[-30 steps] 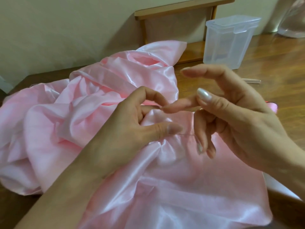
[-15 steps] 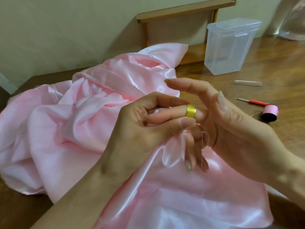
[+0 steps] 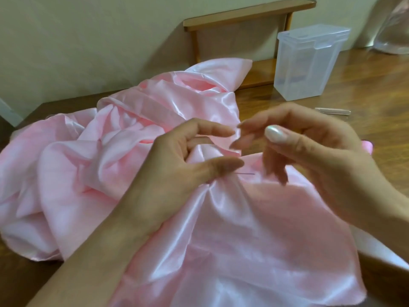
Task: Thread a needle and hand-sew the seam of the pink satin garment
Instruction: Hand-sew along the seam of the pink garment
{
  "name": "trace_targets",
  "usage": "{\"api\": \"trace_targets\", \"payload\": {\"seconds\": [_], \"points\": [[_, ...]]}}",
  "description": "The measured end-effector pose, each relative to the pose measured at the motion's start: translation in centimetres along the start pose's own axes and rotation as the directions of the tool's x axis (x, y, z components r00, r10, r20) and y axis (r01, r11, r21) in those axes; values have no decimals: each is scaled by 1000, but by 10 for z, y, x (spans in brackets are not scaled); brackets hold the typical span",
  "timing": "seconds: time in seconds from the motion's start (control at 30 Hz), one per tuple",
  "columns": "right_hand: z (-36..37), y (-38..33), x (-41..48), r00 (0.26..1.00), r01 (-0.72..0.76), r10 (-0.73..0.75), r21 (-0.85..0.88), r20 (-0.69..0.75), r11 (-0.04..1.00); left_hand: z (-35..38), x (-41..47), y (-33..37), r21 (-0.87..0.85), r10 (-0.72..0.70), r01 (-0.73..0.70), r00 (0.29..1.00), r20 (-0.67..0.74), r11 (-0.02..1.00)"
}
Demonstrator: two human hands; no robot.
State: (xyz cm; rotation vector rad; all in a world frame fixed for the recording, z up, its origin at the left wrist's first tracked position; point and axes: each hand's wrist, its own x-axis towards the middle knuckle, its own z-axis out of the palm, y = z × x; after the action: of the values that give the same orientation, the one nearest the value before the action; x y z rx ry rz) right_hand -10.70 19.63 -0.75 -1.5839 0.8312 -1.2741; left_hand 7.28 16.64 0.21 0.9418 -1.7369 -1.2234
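Since half a second ago my right hand (image 3: 309, 156) has pulled back from the left, so a gap now shows between them. The gold thimble I saw then is out of sight. The right hand now covers the red-handled tool and all but a sliver of the round pink thread spool (image 3: 367, 147). A thin metal needle (image 3: 246, 173) now shows where none could be made out before.

In the head view I count two hands, one needle, one garment, one spool, one box, one tube and one rack.

The left hand (image 3: 177, 167) pinches a gathered fold of the shiny pink satin garment (image 3: 254, 229), thumb on top and fingers beneath. The needle pokes out of that fold just beside the thumb tip, pointing right. The right hand's fingers are loosely bent and blurred. I cannot tell whether they hold thread.

The garment lies crumpled across the left and middle of the brown wooden table (image 3: 376, 96), down to its near edge. A lidded clear plastic box (image 3: 309, 63) stands at the far edge, touching a low wooden rack (image 3: 247, 13). A slim clear tube (image 3: 332, 111) lies just nearer than the box.
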Motion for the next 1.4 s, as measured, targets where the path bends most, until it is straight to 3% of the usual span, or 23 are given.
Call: {"api": "trace_targets", "payload": {"seconds": [0.07,0.13,0.27,0.33,0.5,0.63,0.73,0.87,1.07,1.23,1.4], "points": [[-5,3,3,999,-8,-1,-244,-35,970,-7,2,-3,146,20,-22,1000,18,989],[-4,7,2,998,-40,57,-409,28,912,-8,1,-1,280,62,-80,995,72,957],[4,12,-1,986,-54,135,-565,103,823,-6,-3,1,407,131,-139,990,47,903],[3,14,0,985,-60,139,-555,101,830,-6,-4,1,415,142,-139,990,24,899],[4,8,1,970,-138,192,-318,147,938,-5,-4,1,375,130,-142,990,56,916],[5,4,2,940,-232,259,-141,222,962,-8,-4,5,224,34,-61,992,121,973],[1,5,2,953,-197,238,-211,189,957,-17,-4,9,135,-112,87,974,195,987],[0,9,0,981,-96,151,-366,124,925,-23,-4,9,198,-312,277,935,171,940],[4,10,-2,999,-37,44,-461,4,887,-23,-3,7,264,-237,186,956,175,946],[4,6,-2,984,-121,160,-371,75,921,-19,-5,5,424,-137,55,977,165,904],[7,11,-5,988,-150,146,-441,-42,885,-10,-8,6,582,-48,32,999,13,813]]}}
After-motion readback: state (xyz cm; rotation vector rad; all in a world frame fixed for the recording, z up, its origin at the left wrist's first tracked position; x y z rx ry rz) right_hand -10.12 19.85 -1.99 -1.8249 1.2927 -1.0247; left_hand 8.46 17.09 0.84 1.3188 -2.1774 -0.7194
